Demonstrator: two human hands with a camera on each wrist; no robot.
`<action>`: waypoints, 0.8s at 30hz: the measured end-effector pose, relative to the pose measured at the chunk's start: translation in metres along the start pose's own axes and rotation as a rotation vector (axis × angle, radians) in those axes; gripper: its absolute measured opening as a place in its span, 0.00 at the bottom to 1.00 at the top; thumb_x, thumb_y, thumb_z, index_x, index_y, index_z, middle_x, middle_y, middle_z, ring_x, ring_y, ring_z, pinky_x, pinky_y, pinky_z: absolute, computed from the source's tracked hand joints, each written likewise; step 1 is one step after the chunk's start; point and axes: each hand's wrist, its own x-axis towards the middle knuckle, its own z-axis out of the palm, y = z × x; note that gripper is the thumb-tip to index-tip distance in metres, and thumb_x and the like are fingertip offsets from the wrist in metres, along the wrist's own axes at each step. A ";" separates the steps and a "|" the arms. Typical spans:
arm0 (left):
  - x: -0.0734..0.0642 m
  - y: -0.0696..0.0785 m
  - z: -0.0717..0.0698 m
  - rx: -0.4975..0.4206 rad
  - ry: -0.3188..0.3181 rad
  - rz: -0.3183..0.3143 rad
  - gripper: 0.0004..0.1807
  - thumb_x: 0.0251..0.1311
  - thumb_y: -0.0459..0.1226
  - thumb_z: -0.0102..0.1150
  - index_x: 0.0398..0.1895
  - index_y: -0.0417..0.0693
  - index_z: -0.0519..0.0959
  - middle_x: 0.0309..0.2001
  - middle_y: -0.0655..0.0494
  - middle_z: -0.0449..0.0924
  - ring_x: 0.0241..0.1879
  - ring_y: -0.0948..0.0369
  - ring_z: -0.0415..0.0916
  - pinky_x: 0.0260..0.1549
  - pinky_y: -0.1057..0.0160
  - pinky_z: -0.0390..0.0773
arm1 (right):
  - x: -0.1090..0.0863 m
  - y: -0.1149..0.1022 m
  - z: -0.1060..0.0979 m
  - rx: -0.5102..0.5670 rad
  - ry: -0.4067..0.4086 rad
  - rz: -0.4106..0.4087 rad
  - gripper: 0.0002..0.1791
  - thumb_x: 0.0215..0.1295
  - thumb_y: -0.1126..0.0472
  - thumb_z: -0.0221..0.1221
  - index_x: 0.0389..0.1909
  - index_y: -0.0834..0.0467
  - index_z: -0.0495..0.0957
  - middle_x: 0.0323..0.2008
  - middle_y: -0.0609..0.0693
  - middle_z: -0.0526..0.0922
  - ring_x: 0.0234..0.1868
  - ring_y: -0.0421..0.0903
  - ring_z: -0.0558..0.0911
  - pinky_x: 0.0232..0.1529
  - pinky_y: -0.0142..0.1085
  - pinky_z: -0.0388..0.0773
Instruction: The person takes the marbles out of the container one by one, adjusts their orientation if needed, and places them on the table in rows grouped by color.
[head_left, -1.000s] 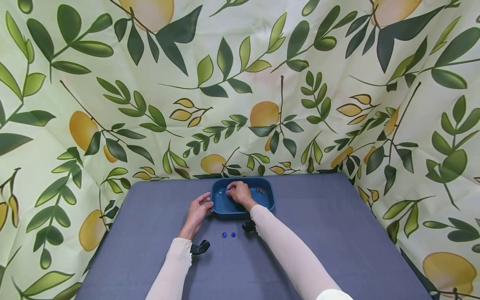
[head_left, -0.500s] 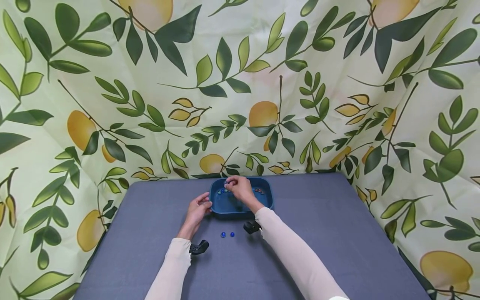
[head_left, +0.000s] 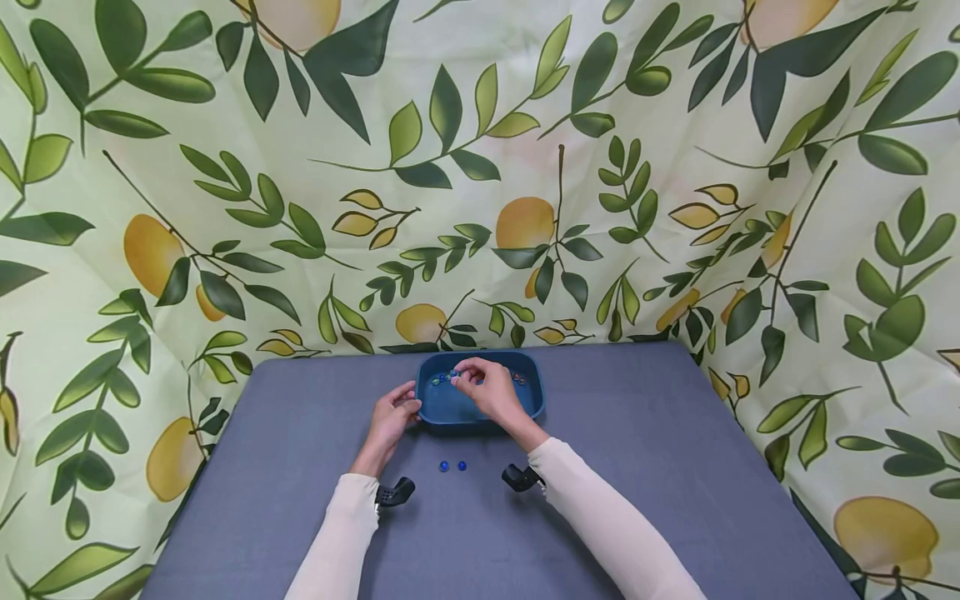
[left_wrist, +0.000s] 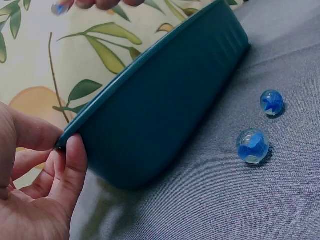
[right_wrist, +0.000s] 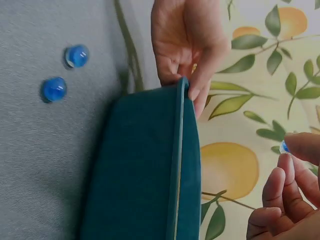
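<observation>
My left hand point(head_left: 387, 423) grips the left end of a dark teal plastic tub point(head_left: 450, 412), its thumb and a finger on either side of the rim point(left_wrist: 102, 95). Over the tub, my right hand point(head_left: 491, 392) pinches a clear marble with blue inside point(right_wrist: 284, 147) between thumb and fingertips, above rim height in both wrist views. Inside the tub, several small marbles point(head_left: 442, 378) lie along the back left, and reddish-brown ones point(head_left: 519, 379) show at the right, partly behind my hand. Two blue-swirled clear marbles point(left_wrist: 253, 146) rest on the cloth in front of the tub.
Grey-blue cloth point(head_left: 637, 467) covers the table. Behind the tub and along both sides hangs a white curtain point(head_left: 465, 208) printed with leaves and yellow fruit. Black camera mounts point(head_left: 396, 492) stick out from both wrists.
My right hand has risen from low inside the tub with a marble in its fingertips, and its forearm has shifted right. My left hand keeps its grip on the rim.
</observation>
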 end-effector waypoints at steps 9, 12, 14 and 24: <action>-0.001 0.002 0.000 -0.001 0.008 0.000 0.27 0.61 0.26 0.54 0.67 0.36 0.69 0.50 0.44 0.70 0.32 0.65 0.72 0.32 0.67 0.79 | -0.026 -0.002 -0.012 -0.029 0.013 -0.050 0.09 0.61 0.55 0.67 0.39 0.53 0.84 0.28 0.43 0.81 0.32 0.38 0.77 0.34 0.30 0.74; -0.001 0.003 0.000 0.002 0.011 -0.001 0.27 0.61 0.26 0.54 0.67 0.36 0.69 0.49 0.46 0.70 0.33 0.65 0.72 0.32 0.67 0.79 | -0.035 -0.001 -0.015 -0.038 0.013 -0.062 0.08 0.60 0.57 0.67 0.39 0.53 0.84 0.28 0.43 0.81 0.31 0.38 0.77 0.35 0.29 0.75; -0.001 0.003 0.000 -0.002 0.011 -0.004 0.28 0.61 0.25 0.54 0.67 0.36 0.69 0.49 0.46 0.69 0.33 0.64 0.72 0.31 0.67 0.78 | -0.041 0.001 -0.016 -0.039 0.005 -0.063 0.07 0.60 0.57 0.67 0.38 0.53 0.83 0.28 0.43 0.80 0.31 0.38 0.77 0.35 0.29 0.75; 0.000 0.003 -0.001 0.010 -0.002 -0.010 0.27 0.63 0.26 0.54 0.67 0.37 0.69 0.52 0.42 0.69 0.36 0.61 0.72 0.31 0.69 0.78 | -0.070 0.019 -0.016 -0.064 -0.046 -0.041 0.06 0.60 0.58 0.67 0.37 0.52 0.83 0.27 0.42 0.79 0.29 0.37 0.75 0.33 0.27 0.73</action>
